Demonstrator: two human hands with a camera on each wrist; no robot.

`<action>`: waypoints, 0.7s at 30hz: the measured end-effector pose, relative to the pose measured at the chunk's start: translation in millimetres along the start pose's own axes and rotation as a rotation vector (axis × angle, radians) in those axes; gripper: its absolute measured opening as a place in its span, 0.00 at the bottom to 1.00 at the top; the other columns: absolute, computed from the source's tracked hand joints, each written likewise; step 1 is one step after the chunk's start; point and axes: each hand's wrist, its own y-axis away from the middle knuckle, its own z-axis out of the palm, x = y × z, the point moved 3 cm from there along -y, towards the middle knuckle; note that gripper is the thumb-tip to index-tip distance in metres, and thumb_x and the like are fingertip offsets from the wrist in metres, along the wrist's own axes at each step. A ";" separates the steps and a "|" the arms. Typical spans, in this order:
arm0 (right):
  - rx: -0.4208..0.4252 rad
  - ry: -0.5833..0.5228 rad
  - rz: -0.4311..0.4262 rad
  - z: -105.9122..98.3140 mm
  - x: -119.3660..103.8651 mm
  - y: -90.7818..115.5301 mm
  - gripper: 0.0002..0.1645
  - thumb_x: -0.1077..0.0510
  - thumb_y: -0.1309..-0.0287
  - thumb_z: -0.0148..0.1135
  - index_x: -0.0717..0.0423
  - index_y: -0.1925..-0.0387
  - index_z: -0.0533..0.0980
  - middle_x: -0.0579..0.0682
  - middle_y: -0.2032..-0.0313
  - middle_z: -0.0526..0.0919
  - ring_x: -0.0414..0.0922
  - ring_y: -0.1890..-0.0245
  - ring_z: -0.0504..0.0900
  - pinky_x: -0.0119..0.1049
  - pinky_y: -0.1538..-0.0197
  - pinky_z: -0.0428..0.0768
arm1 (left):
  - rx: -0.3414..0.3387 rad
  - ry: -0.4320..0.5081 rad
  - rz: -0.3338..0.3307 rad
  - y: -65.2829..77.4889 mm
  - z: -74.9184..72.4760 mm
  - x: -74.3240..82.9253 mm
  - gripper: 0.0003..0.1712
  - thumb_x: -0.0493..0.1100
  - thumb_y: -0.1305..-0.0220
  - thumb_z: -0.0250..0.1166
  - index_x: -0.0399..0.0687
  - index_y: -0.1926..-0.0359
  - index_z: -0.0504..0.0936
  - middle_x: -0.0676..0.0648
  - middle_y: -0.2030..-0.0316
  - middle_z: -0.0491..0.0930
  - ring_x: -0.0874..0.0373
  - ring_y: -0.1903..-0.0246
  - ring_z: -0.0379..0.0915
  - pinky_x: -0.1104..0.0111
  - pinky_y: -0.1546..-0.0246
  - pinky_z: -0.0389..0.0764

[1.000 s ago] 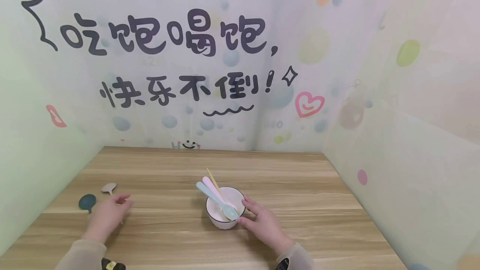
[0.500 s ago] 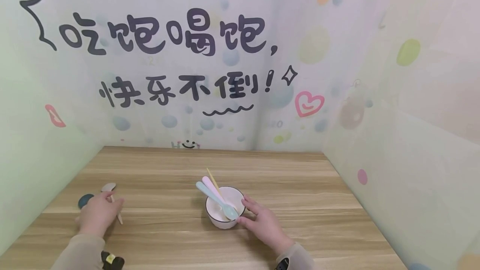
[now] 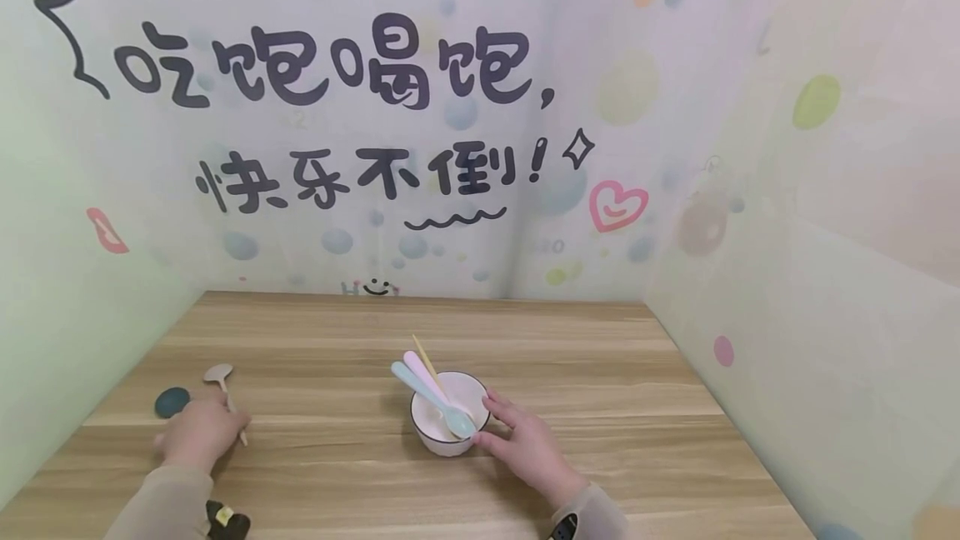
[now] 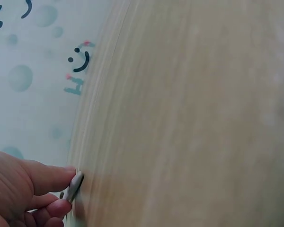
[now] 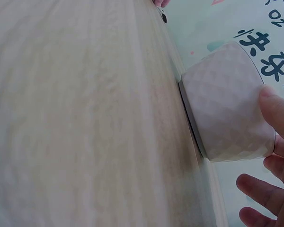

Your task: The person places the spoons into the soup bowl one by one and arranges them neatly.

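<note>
My left hand (image 3: 201, 433) pinches the handle of a beige spoon (image 3: 218, 372) at the table's left side. In the left wrist view, thumb and fingertips close on its pale handle (image 4: 75, 186). A dark blue spoon (image 3: 172, 402) lies just left of it, its handle hidden by the hand. Thumb and fingers of my right hand (image 3: 528, 450) hold the right side of a white, dark-rimmed bowl (image 3: 442, 447). The right wrist view shows the thumb (image 5: 276, 111) at the rim. Leaning in the bowl are a light blue spoon (image 3: 431, 397), a pink spoon (image 3: 420, 367) and a thin wooden stick (image 3: 422, 351).
A wood-grain table (image 3: 600, 373) carries everything. Pale walls with printed lettering and coloured spots rise behind it and along both sides; the back wall (image 3: 465, 265) meets the far edge. A small black object (image 3: 227, 521) shows beside the left sleeve.
My left hand has come back from reaching over the spoons, lowered, and taken hold of the beige spoon's handle. The right hand and bowl have stayed in place.
</note>
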 end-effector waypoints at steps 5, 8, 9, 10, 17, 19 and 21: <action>0.000 0.000 0.002 -1.0 -0.9 0.4 0.40 0.35 0.47 0.64 0.55 0.39 0.74 0.46 0.36 0.71 0.51 0.37 0.70 0.49 0.38 0.68 | -0.019 0.021 0.009 -0.9 2.7 3.3 0.23 0.48 0.38 0.61 0.32 0.51 0.75 0.29 0.60 0.77 0.28 0.59 0.69 0.37 0.60 0.59; 0.001 -0.004 0.003 -1.7 -1.8 0.3 0.39 0.36 0.47 0.65 0.55 0.39 0.74 0.45 0.36 0.71 0.50 0.37 0.70 0.49 0.38 0.68 | -0.033 0.023 0.028 -1.6 4.9 5.5 0.24 0.45 0.37 0.60 0.31 0.46 0.73 0.30 0.60 0.78 0.31 0.60 0.70 0.38 0.60 0.58; 0.000 -0.004 0.003 -1.9 -1.9 0.3 0.39 0.36 0.47 0.65 0.55 0.39 0.74 0.45 0.36 0.71 0.50 0.37 0.70 0.49 0.38 0.68 | -0.038 0.025 0.031 -1.9 5.8 6.1 0.25 0.44 0.37 0.60 0.31 0.44 0.72 0.30 0.59 0.78 0.32 0.59 0.70 0.38 0.60 0.58; -0.001 -0.004 0.004 -1.9 -2.1 0.2 0.39 0.36 0.47 0.65 0.55 0.39 0.74 0.45 0.36 0.71 0.50 0.37 0.70 0.49 0.38 0.68 | -0.040 0.021 0.035 -2.1 6.4 7.0 0.27 0.43 0.36 0.59 0.31 0.41 0.70 0.29 0.55 0.77 0.30 0.57 0.69 0.38 0.60 0.58; -0.008 -0.005 0.000 -2.4 -2.7 0.0 0.41 0.35 0.47 0.64 0.56 0.39 0.74 0.46 0.35 0.70 0.50 0.37 0.70 0.49 0.38 0.67 | -0.032 0.019 0.063 -0.7 10.1 14.2 0.28 0.41 0.37 0.59 0.34 0.38 0.69 0.23 0.42 0.66 0.20 0.50 0.55 0.35 0.59 0.55; -0.008 -0.011 -0.005 -2.6 -3.0 0.2 0.40 0.35 0.47 0.64 0.56 0.39 0.73 0.47 0.35 0.70 0.51 0.37 0.70 0.49 0.38 0.67 | -0.034 0.029 0.076 -0.6 11.4 16.8 0.27 0.40 0.37 0.60 0.34 0.38 0.70 0.23 0.42 0.66 0.20 0.49 0.54 0.35 0.59 0.54; -0.010 -0.016 -0.004 -2.7 -3.2 0.3 0.40 0.36 0.46 0.64 0.56 0.39 0.73 0.47 0.35 0.70 0.51 0.37 0.70 0.49 0.38 0.67 | -0.031 0.042 0.083 -0.2 12.9 19.5 0.26 0.38 0.37 0.59 0.35 0.38 0.70 0.25 0.42 0.67 0.22 0.47 0.56 0.36 0.58 0.54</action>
